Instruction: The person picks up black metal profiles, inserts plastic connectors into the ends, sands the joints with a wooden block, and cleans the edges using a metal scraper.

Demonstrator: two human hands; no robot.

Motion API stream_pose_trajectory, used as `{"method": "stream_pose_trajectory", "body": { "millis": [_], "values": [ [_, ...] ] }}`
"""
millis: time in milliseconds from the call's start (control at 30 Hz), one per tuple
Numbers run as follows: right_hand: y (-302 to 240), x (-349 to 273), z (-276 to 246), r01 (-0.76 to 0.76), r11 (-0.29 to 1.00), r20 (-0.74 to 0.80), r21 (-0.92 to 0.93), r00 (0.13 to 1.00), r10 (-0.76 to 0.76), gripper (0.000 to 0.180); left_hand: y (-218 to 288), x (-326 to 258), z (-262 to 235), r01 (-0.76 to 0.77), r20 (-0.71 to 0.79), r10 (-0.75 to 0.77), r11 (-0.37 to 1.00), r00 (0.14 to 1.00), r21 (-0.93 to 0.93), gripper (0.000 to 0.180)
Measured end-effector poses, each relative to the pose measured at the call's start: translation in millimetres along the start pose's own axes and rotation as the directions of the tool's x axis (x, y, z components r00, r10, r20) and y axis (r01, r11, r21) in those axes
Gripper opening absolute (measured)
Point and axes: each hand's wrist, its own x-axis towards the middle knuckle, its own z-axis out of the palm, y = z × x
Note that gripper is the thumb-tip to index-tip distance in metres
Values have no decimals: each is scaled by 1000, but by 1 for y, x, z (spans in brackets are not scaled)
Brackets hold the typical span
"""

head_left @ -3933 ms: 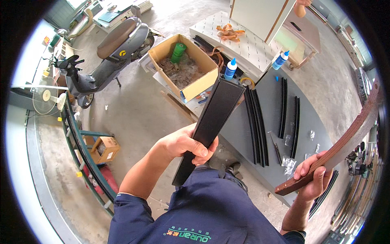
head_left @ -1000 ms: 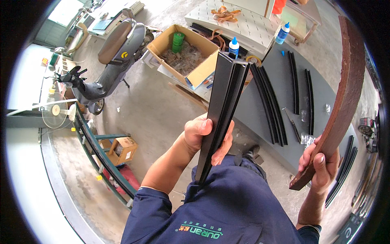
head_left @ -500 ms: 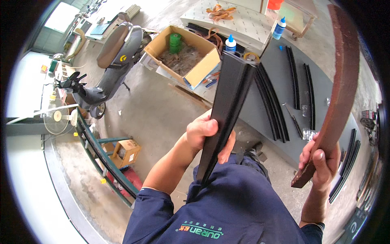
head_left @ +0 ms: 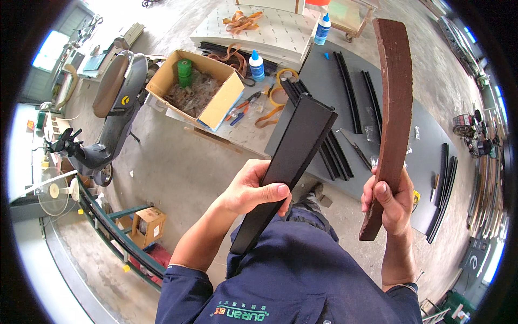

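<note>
My left hand [head_left: 256, 190] is wrapped round a black profile strip [head_left: 291, 156], thumb across its flat broad face. The strip slants up to the right, its lower end close to my shirt. In my right hand [head_left: 389, 201] is a reddish-brown, slightly curved strip [head_left: 395, 102] with a rough edge. It stands nearly upright, its lower end sticking out below my fingers. The two strips are held apart. Beyond them, several black profile strips [head_left: 348, 92] lie on a grey table [head_left: 426, 119], some partly hidden by the pieces I hold.
Left of the table, a cardboard box [head_left: 226, 102] holds a green spool [head_left: 184, 73] and scraps. Pliers [head_left: 249, 100], yellow tape rings [head_left: 278, 96] and a blue-capped bottle [head_left: 256, 66] are beside it. A scooter [head_left: 116, 105] and a fan [head_left: 56, 190] stand at far left.
The black strip has turned its broad flat face more toward view. The brown strip has swung more upright and shifted left. The whole scene has moved left with my head; both grips remain.
</note>
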Motion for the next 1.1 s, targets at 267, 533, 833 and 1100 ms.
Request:
{"method": "stream_pose_trajectory", "body": {
  "millis": [267,533,833,1100],
  "values": [
    [9,-1,-4,-19,999,-51,29,998,21,38,3,4,2,38,-17,-38,999,999,5,24],
    [7,1,-3,-55,998,-17,4,998,55,41,4,3,2,27,-59,-16,981,998,192,22],
    [7,1,-1,-46,999,15,9,999,46,41,22,-1,-8,140,0,-143,967,990,215,27],
    [10,-7,-3,-53,999,3,9,999,53,42,93,8,-54,310,50,-370,838,928,450,43]
  ]
}}
